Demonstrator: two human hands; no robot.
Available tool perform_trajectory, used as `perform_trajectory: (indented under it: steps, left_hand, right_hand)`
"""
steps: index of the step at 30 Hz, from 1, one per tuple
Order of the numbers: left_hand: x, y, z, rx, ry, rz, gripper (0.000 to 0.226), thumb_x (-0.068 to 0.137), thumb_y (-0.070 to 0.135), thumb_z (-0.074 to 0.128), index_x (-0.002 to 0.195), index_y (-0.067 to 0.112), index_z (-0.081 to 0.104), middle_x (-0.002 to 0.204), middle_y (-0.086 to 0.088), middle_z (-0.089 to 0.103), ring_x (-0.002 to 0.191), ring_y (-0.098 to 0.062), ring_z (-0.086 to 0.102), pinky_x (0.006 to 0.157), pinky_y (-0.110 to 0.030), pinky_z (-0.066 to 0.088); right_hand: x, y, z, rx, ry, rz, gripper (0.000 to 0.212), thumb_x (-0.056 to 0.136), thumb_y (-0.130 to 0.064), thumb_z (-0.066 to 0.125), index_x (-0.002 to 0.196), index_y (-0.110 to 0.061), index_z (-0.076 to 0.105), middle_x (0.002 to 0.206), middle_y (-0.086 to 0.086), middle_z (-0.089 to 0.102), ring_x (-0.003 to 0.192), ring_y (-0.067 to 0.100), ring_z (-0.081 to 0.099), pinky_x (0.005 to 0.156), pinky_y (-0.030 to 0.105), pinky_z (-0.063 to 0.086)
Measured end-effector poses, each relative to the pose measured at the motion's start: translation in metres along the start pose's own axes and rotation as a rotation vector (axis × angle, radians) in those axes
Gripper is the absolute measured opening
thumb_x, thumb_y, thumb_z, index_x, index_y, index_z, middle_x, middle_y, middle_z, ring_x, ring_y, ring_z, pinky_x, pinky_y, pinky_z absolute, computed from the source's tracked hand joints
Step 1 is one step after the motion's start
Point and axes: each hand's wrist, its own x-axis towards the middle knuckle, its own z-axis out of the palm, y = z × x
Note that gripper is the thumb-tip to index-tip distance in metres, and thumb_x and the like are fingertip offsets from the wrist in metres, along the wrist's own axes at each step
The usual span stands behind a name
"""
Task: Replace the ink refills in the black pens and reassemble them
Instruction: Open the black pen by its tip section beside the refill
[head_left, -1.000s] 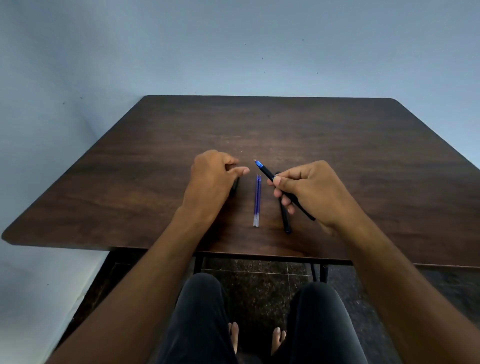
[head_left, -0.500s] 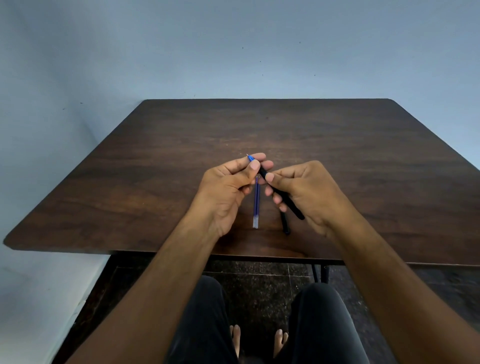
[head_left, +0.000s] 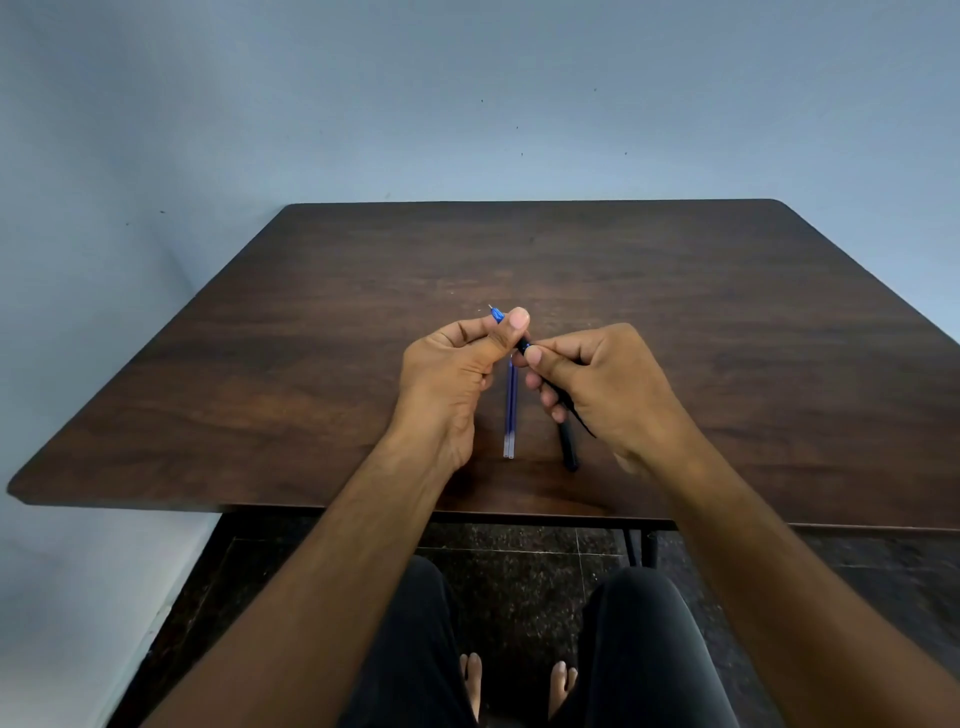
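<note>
Gripping the black pen (head_left: 523, 345) at both ends, the person held it above the table (head_left: 675, 312): the left hand (head_left: 457, 374) pinched the front section, its blue tip poking out beyond the thumb, and the right hand (head_left: 597, 384) closed on the barrel. Just below that grip two blue refills (head_left: 509, 410) lay side by side on the wood, and a second black pen (head_left: 568, 447) rested under the right fingers. Judging by this, the work was early, with neither spare refill yet fitted.
</note>
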Motion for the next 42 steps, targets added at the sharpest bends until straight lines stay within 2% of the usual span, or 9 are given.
perform_trajectory:
  steps: [4,10,16,21,24,27,30,33,42]
  left_hand:
    - [0.000,-0.003,0.001,-0.010,0.014,0.002,0.041,0.063,0.038,0.085,0.089,0.009,0.073,0.078,-0.002,0.072,0.055,-0.002,0.053,0.066,-0.027,0.037]
    - [-0.003,0.002,-0.007,0.004,-0.231,0.045,0.023,0.099,0.012,0.055,0.117,0.011,0.070,0.110,-0.005,0.076,0.075,-0.001,0.063,0.058,-0.019,0.035]
    - [-0.002,0.004,-0.004,-0.049,-0.106,0.048,0.019,0.087,0.014,0.072,0.103,0.004,0.075,0.095,-0.008,0.076,0.055,-0.001,0.050,0.058,-0.020,0.034]
    - [0.003,0.006,-0.001,-0.025,0.023,0.041,0.042,0.057,0.035,0.087,0.086,0.009,0.073,0.080,0.000,0.073,0.051,0.001,0.050,0.061,-0.024,0.035]
    - [0.004,0.007,-0.001,-0.044,-0.066,-0.008,0.032,0.066,0.035,0.083,0.083,0.013,0.066,0.067,0.006,0.064,0.055,-0.003,0.047,0.059,-0.022,0.036]
    - [0.002,0.011,-0.006,0.021,-0.221,-0.025,0.034,0.085,0.041,0.069,0.105,0.014,0.071,0.096,0.005,0.075,0.076,-0.005,0.057,0.072,-0.026,0.038]
    - [0.001,0.015,-0.012,0.047,-0.312,0.019,0.029,0.100,0.025,0.054,0.124,0.015,0.067,0.123,0.001,0.072,0.085,-0.004,0.059,0.073,-0.028,0.034]
    - [0.004,0.013,-0.014,-0.019,-0.276,0.065,0.023,0.097,0.015,0.058,0.116,0.010,0.071,0.116,-0.008,0.074,0.076,-0.005,0.055,0.066,-0.024,0.032]
    - [0.011,0.007,-0.007,-0.080,-0.048,0.041,0.026,0.062,0.032,0.085,0.073,0.015,0.069,0.078,-0.003,0.068,0.055,-0.007,0.039,0.053,-0.021,0.034]
  right_hand:
    - [-0.002,-0.002,0.003,-0.045,0.019,-0.025,0.018,0.099,-0.013,0.062,0.091,-0.011,0.078,0.069,0.006,0.070,0.050,0.004,0.056,0.050,0.021,0.048]
    - [-0.001,-0.003,-0.001,-0.081,0.047,-0.027,0.019,0.100,-0.014,0.061,0.093,-0.010,0.078,0.072,0.006,0.072,0.054,0.005,0.058,0.055,0.024,0.050]
    - [-0.002,-0.006,-0.001,-0.067,0.031,-0.030,0.018,0.100,-0.013,0.060,0.097,-0.009,0.077,0.076,0.008,0.073,0.055,0.007,0.059,0.053,0.022,0.052]
    - [0.000,-0.007,0.001,-0.016,0.012,-0.019,0.018,0.100,-0.013,0.060,0.099,-0.006,0.077,0.073,0.008,0.071,0.056,0.009,0.058,0.052,0.023,0.050]
    - [0.002,-0.007,0.002,-0.031,0.016,-0.023,0.018,0.100,-0.013,0.061,0.097,-0.006,0.077,0.071,0.007,0.071,0.056,0.010,0.059,0.054,0.025,0.050]
    - [0.003,-0.009,-0.002,-0.067,0.009,-0.029,0.019,0.100,-0.014,0.061,0.096,-0.007,0.077,0.077,0.014,0.073,0.059,0.014,0.060,0.058,0.028,0.054]
    - [0.004,-0.010,-0.004,-0.081,0.004,-0.021,0.018,0.100,-0.013,0.060,0.100,-0.007,0.077,0.077,0.009,0.073,0.060,0.012,0.060,0.059,0.027,0.053]
    - [0.004,-0.009,-0.003,-0.044,-0.007,-0.002,0.018,0.100,-0.013,0.060,0.098,-0.007,0.077,0.075,0.009,0.072,0.059,0.014,0.059,0.058,0.028,0.053]
    - [0.006,-0.005,0.002,-0.006,-0.009,-0.008,0.016,0.099,-0.012,0.062,0.097,-0.005,0.077,0.071,0.007,0.071,0.058,0.016,0.059,0.055,0.028,0.051]
